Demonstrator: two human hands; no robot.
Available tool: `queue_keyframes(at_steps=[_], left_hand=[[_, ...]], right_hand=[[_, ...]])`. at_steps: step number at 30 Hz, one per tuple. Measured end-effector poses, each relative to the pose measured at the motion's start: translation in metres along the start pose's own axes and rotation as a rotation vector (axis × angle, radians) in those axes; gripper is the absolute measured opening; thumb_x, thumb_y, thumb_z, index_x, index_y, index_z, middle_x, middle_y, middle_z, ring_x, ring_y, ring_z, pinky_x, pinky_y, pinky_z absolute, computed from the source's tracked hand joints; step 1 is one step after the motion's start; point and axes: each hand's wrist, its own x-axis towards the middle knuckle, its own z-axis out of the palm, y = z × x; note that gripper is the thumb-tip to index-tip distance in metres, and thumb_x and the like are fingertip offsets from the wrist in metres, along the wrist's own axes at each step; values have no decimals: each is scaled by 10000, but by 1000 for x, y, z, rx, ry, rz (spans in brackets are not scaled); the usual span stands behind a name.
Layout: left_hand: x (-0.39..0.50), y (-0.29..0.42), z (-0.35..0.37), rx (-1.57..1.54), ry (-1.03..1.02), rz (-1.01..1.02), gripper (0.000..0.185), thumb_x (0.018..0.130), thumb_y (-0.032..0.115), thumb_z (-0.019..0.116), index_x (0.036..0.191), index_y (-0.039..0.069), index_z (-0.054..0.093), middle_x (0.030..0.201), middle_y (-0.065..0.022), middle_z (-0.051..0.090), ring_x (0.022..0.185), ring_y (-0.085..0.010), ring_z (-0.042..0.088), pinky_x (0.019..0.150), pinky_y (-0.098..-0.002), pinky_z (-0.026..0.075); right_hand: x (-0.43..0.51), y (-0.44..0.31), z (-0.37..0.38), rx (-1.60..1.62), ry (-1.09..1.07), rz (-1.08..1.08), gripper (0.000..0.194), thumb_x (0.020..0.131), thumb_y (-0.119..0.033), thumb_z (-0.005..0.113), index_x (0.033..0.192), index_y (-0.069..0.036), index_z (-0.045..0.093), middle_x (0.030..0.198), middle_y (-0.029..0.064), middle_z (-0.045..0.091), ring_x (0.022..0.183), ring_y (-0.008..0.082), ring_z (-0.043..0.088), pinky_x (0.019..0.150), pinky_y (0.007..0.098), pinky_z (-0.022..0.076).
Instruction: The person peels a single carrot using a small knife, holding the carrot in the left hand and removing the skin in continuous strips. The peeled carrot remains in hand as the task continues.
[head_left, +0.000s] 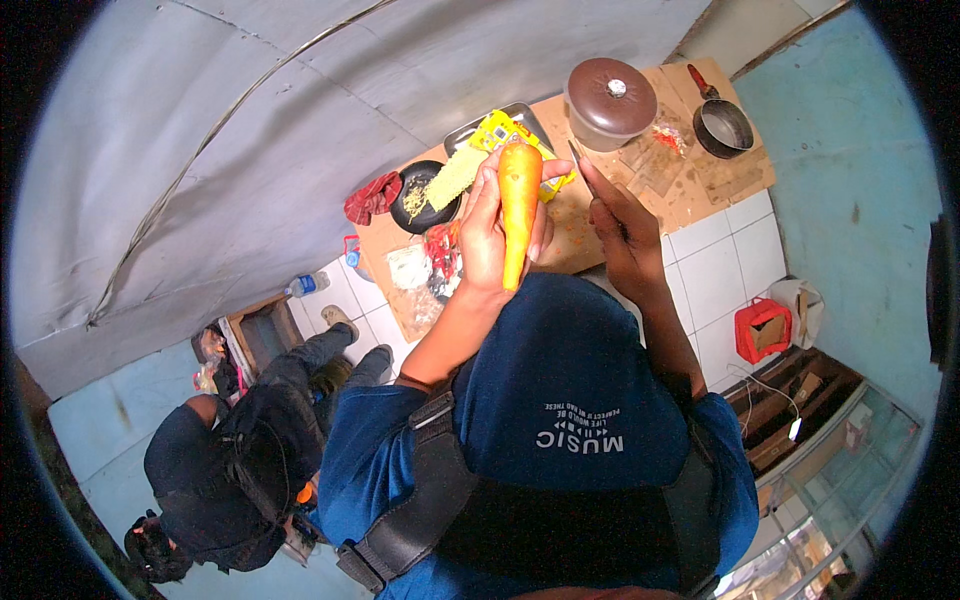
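A large orange carrot (519, 202) lies upright along the palm and fingers of my left hand (484, 240), held above the near edge of the cardboard-covered table (570, 217). To its right, my right hand (622, 232) grips a knife (576, 156), whose thin blade points away from me; the handle is mostly hidden by the fingers. Behind the carrot are a yellow printed packet (499, 129), a metal tray (529, 118) and a block of yellow noodles (456, 178). A black pan (420, 214) with small pale pieces in it stands left of my left hand.
A brown-lidded pot (611, 101), chopped red and white bits (667, 138) and a small saucepan (722, 129) are at the back right. A red cloth (373, 199) and plastic bags (409, 266) lie left. Another person (225, 480) is at the lower left, near a water bottle (307, 284).
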Motion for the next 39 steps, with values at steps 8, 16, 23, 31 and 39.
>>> queue_keyframes(at_steps=[8, 16, 23, 31, 39], left_hand=[[0, -1, 0, -74, -11, -31, 453, 1136, 415, 298, 1367, 56, 448, 1279, -333, 640, 420, -136, 516, 395, -244, 413], [3, 0, 5, -42, 52, -149, 372, 1092, 371, 459, 1218, 25, 516, 1206, -311, 674, 408, -125, 518, 387, -245, 411], [2, 0, 4, -100, 70, -156, 381, 1080, 373, 489, 1210, 16, 517, 1090, -286, 708, 396, -126, 522, 375, -256, 414], [5, -4, 6, 24, 91, -86, 333, 1061, 323, 546, 1235, 43, 496, 1122, -272, 688, 872, -216, 694, 747, -312, 573], [4, -3, 3, 125, 55, -16, 283, 1062, 276, 554, 1233, 60, 490, 1150, -233, 662, 1096, -285, 663, 993, -376, 495]], right_hand=[[4, 22, 6, 70, 26, 17, 412, 1090, -135, 504, 1481, -11, 534, 1309, 244, 662, 1176, 308, 668, 1009, 382, 500], [5, 19, 1, 48, -5, 172, 457, 1103, -202, 497, 1507, 12, 478, 1317, 252, 660, 1182, 277, 669, 998, 368, 512], [-1, 2, -1, 124, 71, -96, 527, 1071, -196, 577, 1550, -19, 447, 1063, 122, 667, 946, 170, 640, 834, 288, 517], [-14, -30, -6, -67, -259, -290, 555, 1020, -238, 648, 1514, -29, 507, 1268, 232, 681, 1117, 333, 694, 983, 391, 525], [-14, -35, -4, -77, -270, -320, 538, 1010, -197, 645, 1519, -68, 522, 1058, 197, 662, 946, 335, 670, 853, 403, 531]])
